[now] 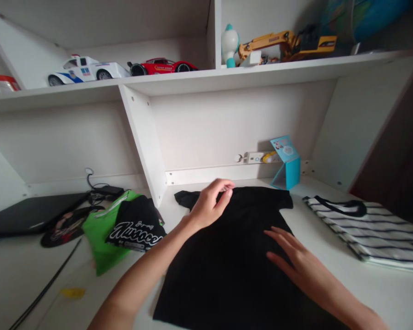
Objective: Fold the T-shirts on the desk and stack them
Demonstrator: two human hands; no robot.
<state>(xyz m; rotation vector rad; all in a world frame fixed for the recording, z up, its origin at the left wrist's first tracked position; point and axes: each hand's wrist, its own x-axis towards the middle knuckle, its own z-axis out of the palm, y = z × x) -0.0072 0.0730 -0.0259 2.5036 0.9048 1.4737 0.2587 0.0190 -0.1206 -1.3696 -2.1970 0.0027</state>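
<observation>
A black T-shirt (pixel 227 270) lies spread flat on the white desk (pixel 330 238), collar away from me. My left hand (pixel 211 204) rests at the shirt's collar, its fingers curled and pinching the fabric near the neckline. My right hand (pixel 296 259) lies flat on the middle of the shirt with its fingers stretched out and slightly apart, holding nothing.
A folded striped shirt (pixel 368 229) lies at the right. A green and a black printed garment (pixel 124 229) lie at the left, beside a closed laptop (pixel 30 213) and cables. A blue card stand (pixel 285 165) stands at the back. Toy cars (pixel 89 69) and an excavator (pixel 289 45) sit on shelves above.
</observation>
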